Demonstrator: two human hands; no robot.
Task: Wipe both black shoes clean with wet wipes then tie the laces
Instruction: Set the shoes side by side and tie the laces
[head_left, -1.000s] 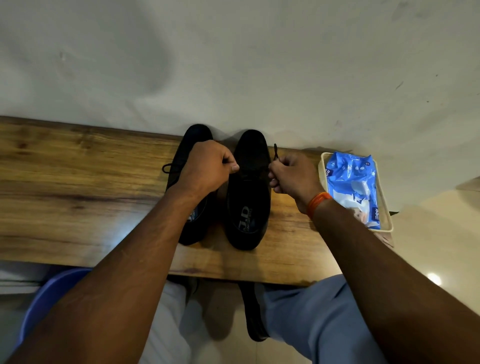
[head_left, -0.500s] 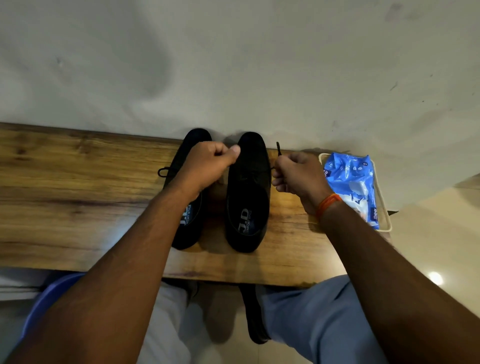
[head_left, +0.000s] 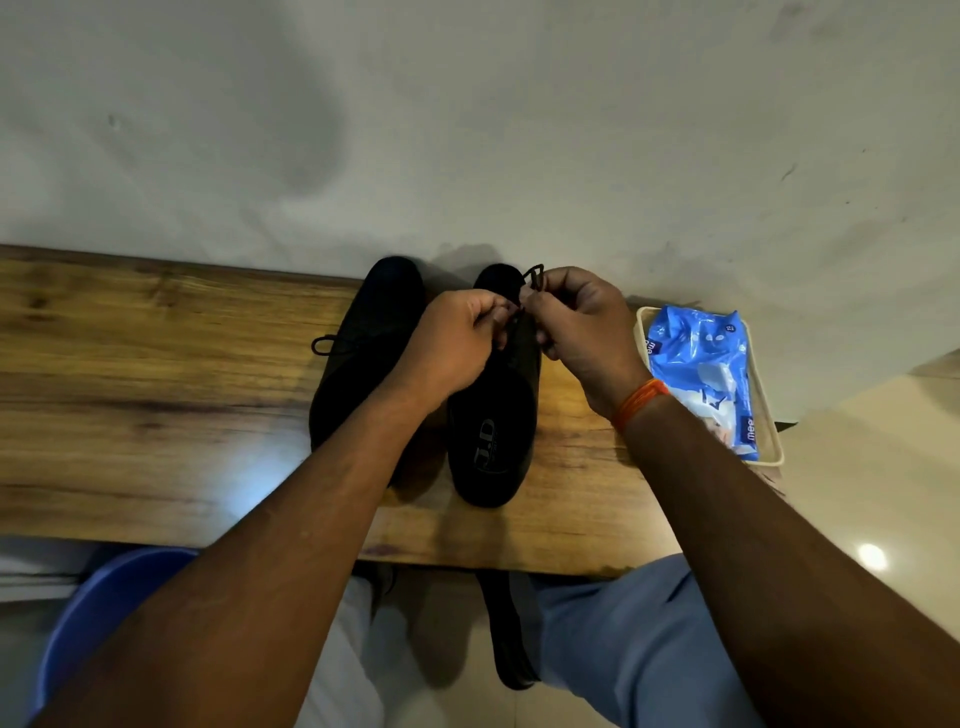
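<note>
Two black shoes stand side by side on the wooden table (head_left: 130, 395), toes toward the wall. The left shoe (head_left: 363, 353) has a lace loop sticking out on its left side. Over the right shoe (head_left: 493, 431), my left hand (head_left: 452, 348) and my right hand (head_left: 582, 322) meet, each pinching the shoe's black lace (head_left: 532, 278). A small loop of lace stands up above my right thumb. The shoe's lacing area is hidden behind my hands.
A blue pack of wet wipes (head_left: 701, 374) lies in a cream tray (head_left: 769, 415) at the table's right end. A white wall rises right behind the shoes. A blue stool (head_left: 104, 608) and my legs are below the table's front edge.
My hands have come together over the right shoe. Before, they were apart, pulling the lace ends out to each side. A lace loop now shows at my right hand.
</note>
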